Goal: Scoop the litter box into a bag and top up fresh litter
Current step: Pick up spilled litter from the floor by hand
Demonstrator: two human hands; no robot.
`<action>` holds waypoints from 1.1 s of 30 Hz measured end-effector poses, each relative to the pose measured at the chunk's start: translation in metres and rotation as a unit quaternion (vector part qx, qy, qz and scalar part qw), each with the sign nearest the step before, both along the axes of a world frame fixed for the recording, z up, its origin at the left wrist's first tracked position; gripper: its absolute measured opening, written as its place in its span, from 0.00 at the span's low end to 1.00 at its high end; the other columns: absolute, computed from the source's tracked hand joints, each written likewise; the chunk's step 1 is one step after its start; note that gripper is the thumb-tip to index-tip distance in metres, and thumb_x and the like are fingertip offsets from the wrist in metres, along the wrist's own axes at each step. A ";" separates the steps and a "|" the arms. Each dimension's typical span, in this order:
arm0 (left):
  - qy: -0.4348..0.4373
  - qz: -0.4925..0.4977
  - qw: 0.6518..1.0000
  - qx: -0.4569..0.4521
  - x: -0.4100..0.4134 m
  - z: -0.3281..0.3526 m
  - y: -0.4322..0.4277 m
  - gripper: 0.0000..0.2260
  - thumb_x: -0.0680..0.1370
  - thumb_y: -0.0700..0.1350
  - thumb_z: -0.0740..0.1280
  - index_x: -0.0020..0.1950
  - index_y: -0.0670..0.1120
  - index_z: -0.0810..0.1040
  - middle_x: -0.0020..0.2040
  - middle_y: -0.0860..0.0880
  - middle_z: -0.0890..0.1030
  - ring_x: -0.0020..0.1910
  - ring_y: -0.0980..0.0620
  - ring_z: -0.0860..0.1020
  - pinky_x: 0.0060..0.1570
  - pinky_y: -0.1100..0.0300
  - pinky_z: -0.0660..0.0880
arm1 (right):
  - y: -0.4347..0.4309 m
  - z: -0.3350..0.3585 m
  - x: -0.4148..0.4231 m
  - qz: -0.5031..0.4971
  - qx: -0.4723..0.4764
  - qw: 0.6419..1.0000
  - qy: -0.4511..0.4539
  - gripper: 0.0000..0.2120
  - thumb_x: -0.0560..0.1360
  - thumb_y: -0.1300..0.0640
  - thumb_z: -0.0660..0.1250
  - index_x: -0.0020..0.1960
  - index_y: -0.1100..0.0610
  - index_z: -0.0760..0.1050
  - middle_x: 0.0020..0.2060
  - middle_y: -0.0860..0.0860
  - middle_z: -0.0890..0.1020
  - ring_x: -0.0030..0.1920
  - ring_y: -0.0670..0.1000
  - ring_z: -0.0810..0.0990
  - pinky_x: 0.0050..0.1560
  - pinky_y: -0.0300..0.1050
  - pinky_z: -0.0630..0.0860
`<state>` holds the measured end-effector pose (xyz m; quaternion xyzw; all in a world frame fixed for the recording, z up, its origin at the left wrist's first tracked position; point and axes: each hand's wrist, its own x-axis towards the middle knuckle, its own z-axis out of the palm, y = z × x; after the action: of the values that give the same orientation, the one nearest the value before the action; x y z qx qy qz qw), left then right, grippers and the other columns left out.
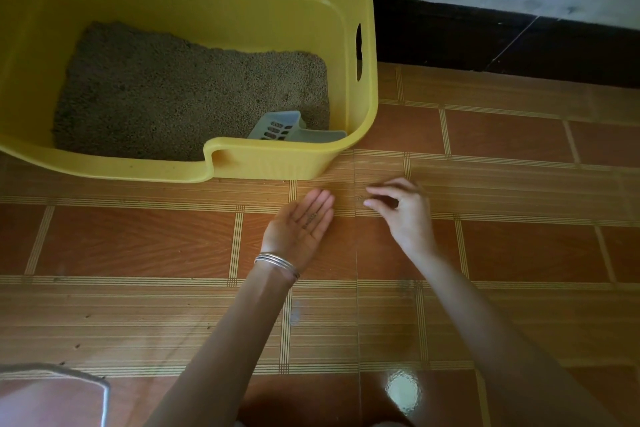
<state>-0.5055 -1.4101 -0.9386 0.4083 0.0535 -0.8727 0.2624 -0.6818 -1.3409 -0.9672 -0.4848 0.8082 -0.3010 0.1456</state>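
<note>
A yellow litter box point(367, 107) stands on the tiled floor at upper left, with grey-brown litter point(180, 94) spread over its bottom. A pale slotted scoop point(282, 128) lies inside at the near right corner. My left hand point(301, 225) is held flat, palm up, just in front of the box, with a few litter grains point(310, 218) on the palm. My right hand point(401, 211) hovers low beside it, fingers curled. Its thumb and forefinger are slightly apart over a small grain point(360, 198) on the floor.
Black skirting point(485, 38) and a white wall run behind the box on the right. Loose grains point(77, 345) dot the floor at lower left. A pinkish translucent thing with a pale rim point(52, 392) fills the bottom left corner. Bangles circle my left wrist.
</note>
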 end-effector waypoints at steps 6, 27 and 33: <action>-0.007 -0.011 1.000 -0.012 0.002 -0.002 -0.001 0.18 0.82 0.44 0.51 0.57 0.35 0.76 0.57 0.38 0.79 0.58 0.43 0.77 0.61 0.52 0.71 | -0.004 -0.006 0.003 0.006 -0.017 1.000 0.017 0.11 0.64 0.51 0.75 0.44 0.53 0.83 0.40 0.49 0.80 0.45 0.51 0.76 0.49 0.39 0.68; -0.016 -0.021 0.999 -0.018 -0.003 -0.003 0.005 0.18 0.82 0.45 0.51 0.59 0.35 0.75 0.57 0.38 0.79 0.58 0.43 0.77 0.61 0.53 0.71 | -0.004 0.001 0.027 0.033 -0.029 0.995 0.094 0.09 0.73 0.51 0.63 0.41 0.55 0.78 0.37 0.47 0.80 0.40 0.51 0.76 0.50 0.37 0.67; -0.021 -0.035 0.999 -0.007 -0.017 0.003 0.012 0.18 0.82 0.45 0.52 0.55 0.36 0.77 0.51 0.40 0.81 0.53 0.45 0.79 0.53 0.55 0.75 | 0.005 0.024 0.034 0.085 -0.079 0.993 -0.003 0.11 0.74 0.51 0.64 0.48 0.55 0.82 0.40 0.48 0.82 0.43 0.50 0.75 0.53 0.32 0.63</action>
<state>-0.5227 -1.3976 -0.9356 0.4259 0.0279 -0.8731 0.2357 -0.6481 -1.3361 -0.9436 -0.5612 0.7372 -0.3517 0.1340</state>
